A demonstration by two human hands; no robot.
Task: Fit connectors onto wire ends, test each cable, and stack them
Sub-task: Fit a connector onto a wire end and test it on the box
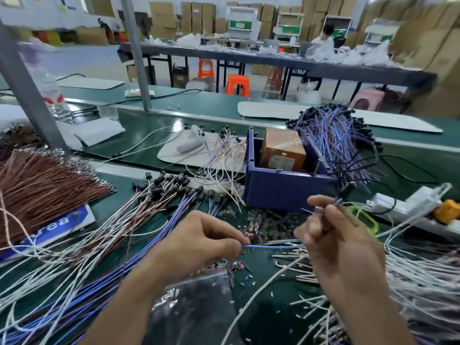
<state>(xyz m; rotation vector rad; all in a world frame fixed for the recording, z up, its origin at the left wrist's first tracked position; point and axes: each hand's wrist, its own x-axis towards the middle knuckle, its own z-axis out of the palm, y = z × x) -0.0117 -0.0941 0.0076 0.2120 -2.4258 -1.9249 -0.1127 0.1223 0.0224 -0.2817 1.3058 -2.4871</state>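
My left hand [199, 241] pinches one end of a blue wire [273, 246] with a small connector at its fingertips, low over the green bench. My right hand [331, 227] holds the same wire's other part, fingers curled, with a thin blue end sticking up near a small grey piece. Loose small connectors [266, 225] lie scattered under and beyond both hands. A fan of blue, white and brown cables with black ends [159, 195] lies at the left. A stack of blue cables [333, 138] rests behind the blue bin.
A dark blue bin [281, 185] with a brown box inside stands beyond my hands. Brown wire bundle [44, 185] lies far left, white wires [423, 270] at right. A clear bag [196, 295] lies between my forearms. A white power strip [408, 210] sits right.
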